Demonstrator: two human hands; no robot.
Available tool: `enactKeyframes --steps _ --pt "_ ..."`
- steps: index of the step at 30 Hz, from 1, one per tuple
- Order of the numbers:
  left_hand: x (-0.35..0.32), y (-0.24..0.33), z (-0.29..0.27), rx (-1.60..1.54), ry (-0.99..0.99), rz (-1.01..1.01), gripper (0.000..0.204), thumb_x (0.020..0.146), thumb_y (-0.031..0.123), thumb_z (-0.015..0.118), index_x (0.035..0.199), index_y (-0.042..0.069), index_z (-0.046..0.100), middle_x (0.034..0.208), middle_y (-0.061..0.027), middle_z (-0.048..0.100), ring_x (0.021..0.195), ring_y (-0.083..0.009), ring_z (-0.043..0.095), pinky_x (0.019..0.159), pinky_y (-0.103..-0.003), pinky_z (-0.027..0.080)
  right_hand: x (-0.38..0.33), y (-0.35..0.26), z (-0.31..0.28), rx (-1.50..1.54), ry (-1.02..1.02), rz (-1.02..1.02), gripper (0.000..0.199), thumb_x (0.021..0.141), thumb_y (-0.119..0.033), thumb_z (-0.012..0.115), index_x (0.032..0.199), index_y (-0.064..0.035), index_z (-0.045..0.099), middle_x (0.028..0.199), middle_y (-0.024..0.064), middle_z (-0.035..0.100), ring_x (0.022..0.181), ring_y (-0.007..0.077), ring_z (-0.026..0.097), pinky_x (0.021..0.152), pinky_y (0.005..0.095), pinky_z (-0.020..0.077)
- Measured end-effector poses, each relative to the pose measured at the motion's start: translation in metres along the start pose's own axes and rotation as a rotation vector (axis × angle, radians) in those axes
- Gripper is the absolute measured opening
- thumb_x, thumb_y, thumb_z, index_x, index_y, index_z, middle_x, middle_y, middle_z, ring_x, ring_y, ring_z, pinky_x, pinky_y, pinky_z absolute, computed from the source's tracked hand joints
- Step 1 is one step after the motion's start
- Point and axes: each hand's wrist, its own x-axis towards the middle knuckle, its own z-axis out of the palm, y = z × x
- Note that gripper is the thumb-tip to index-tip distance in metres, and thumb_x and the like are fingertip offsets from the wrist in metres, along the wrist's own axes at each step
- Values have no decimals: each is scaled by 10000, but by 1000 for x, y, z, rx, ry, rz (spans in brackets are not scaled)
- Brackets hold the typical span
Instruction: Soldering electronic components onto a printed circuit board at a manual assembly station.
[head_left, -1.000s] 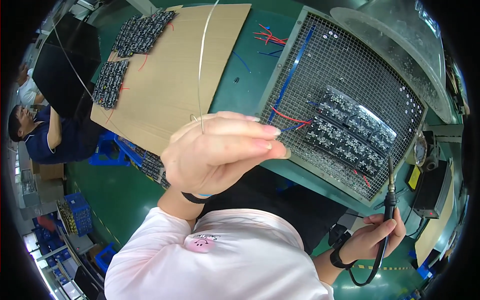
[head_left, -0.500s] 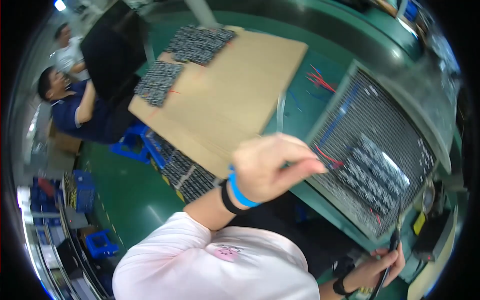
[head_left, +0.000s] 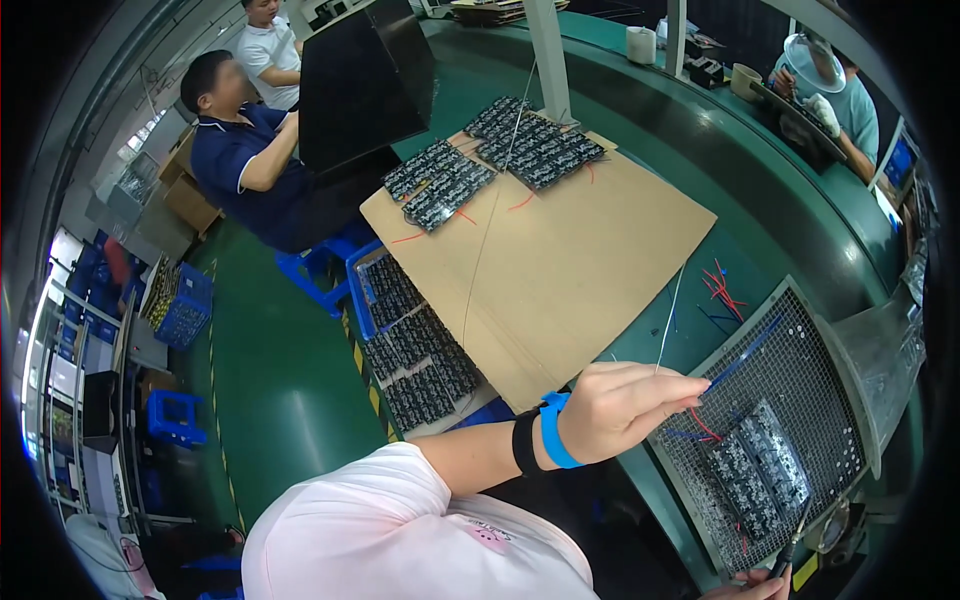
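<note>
My left hand [head_left: 630, 410], with a blue and a black band at the wrist, hovers over the left edge of a grey mesh tray [head_left: 835, 400]. Its thumb and fingers are pinched at the near end of a blue wire [head_left: 745, 352]. Just beyond the fingertips, patterned black-and-white circuit boards [head_left: 740, 480] lie on the mesh, with red and blue wires at their edges. My right hand [head_left: 752, 588], partly cut off at the lower edge, grips the dark handle of a soldering iron [head_left: 788, 556]. The iron's metal tip points toward the boards' near right corner.
A cardboard sheet [head_left: 560, 290] carries more boards [head_left: 440, 185] at its far left. Loose red wires [head_left: 722, 290] lie beside the tray. A blue crate [head_left: 358, 285] holds boards below. A pale strand [head_left: 674, 310] runs behind my left hand. Two people sit left; another works far right.
The view has swung, so the table and tray sit lower in the picture. My left fingertips have come from beside the red wire to the blue wire's end. The right hand still grips the iron.
</note>
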Motion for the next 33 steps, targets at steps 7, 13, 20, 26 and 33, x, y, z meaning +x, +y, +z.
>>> enactKeyframes --steps 7,13,20,26,33 --pt "4 -2 -3 72 -95 35 183 729 48 818 886 57 724 788 -76 731 665 -196 708 585 -268 552 -12 33 -3 176 23 254 297 1022 -251 485 1152 0 575 718 46 571 599 78 500 532 204 387" --pt "-3 0 -2 85 -207 -97 151 737 29 800 854 54 708 795 -74 729 690 -206 714 600 -265 548 -8 35 11 238 -36 268 297 1039 -259 451 1156 -7 557 697 44 563 548 88 500 496 206 405" --pt "-7 6 4 -74 -282 20 249 713 -18 827 877 21 644 834 -140 710 715 -222 702 670 -324 598 -8 41 -8 309 -80 206 308 1043 -252 430 1144 15 546 680 57 559 529 102 490 488 206 406" --pt "-14 2 3 -128 -218 198 318 656 73 878 829 67 611 837 -86 689 716 -193 677 673 -312 601 -8 40 -3 290 -97 210 322 1044 -253 425 1139 32 543 673 58 557 530 103 489 495 203 402" --pt "-17 0 6 -163 -158 226 328 619 117 896 823 78 643 830 -34 675 669 -177 662 656 -290 612 -9 38 -1 262 -67 218 329 1043 -250 423 1137 42 541 669 61 557 528 104 487 496 202 400"
